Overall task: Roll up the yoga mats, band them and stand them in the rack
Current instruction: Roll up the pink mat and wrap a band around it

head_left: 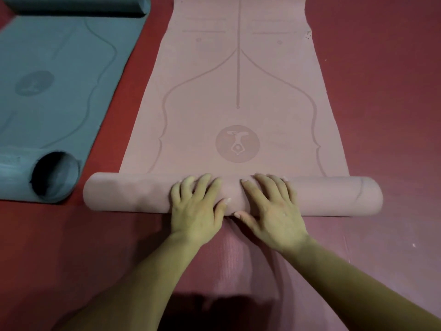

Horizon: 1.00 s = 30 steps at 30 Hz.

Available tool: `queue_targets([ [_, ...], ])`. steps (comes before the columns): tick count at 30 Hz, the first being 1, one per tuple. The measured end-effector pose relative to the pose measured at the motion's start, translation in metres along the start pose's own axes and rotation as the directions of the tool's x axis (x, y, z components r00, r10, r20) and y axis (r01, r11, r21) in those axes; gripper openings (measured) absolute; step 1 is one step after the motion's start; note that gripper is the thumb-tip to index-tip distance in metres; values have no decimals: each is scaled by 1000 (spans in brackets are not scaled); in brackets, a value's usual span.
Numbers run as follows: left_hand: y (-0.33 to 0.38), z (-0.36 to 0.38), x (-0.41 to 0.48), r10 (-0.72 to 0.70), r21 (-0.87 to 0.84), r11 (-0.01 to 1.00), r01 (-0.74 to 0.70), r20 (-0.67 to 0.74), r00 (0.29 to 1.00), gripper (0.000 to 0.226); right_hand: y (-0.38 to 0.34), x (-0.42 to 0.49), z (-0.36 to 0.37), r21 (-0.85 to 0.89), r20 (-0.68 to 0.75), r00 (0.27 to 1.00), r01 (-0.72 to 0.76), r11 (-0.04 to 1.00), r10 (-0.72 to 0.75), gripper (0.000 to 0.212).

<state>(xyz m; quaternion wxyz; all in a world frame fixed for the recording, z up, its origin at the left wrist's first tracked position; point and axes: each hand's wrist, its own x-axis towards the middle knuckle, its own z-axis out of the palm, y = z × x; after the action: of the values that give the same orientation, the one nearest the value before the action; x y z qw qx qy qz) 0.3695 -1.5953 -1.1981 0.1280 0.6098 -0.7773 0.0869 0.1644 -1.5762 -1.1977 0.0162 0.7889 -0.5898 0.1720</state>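
While the dusty-pink rubber yoga mat [238, 80] lies lengthwise on the dark red floor [386, 103], its near end is wound into a cylindrical roll [124, 194] spanning the full width of the mat. The left hand [194, 209] and the right hand [274, 211] rest side by side on the middle of this roll, palms down. The grip of each hand is wide: the fingers are spread and nearly straight, pressing on top of the roll without closing round it. A printed round emblem [237, 143] shows on the flat part just beyond the fingertips. To the left, apart from the pink mat, a teal yoga mat [59, 87] lies on the same floor, its near end curled into a loose open tube [56, 177].
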Motion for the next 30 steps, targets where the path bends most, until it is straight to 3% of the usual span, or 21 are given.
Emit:
queue_targets([
  [6, -3, 2, 31, 13, -1, 1000, -13, 56, 998, 48, 13, 14, 4, 4, -10, 999, 45, 999, -45, 69],
  [12, -4, 5, 16, 141, -6, 990, -142, -80, 987, 46, 18, 21, 5, 4, -24, 998, 61, 998, -61, 65],
  [18, 15, 10, 24, 3, -29, 1000, -4, -30, 1000, 42, 13, 27, 3, 72, -23, 1000, 24, 997, -22, 61],
  [26, 17, 4, 41, -23, 5, 1000, 23, 57, 998, 45, 22, 41, 11, 49, -95, 993, 70, 996, -65, 56],
  [30, 16, 7, 36, -29, -68, 997, 32, 37, 999, 52, 23, 43, 12, 54, -135, 988, 80, 995, -72, 54],
])
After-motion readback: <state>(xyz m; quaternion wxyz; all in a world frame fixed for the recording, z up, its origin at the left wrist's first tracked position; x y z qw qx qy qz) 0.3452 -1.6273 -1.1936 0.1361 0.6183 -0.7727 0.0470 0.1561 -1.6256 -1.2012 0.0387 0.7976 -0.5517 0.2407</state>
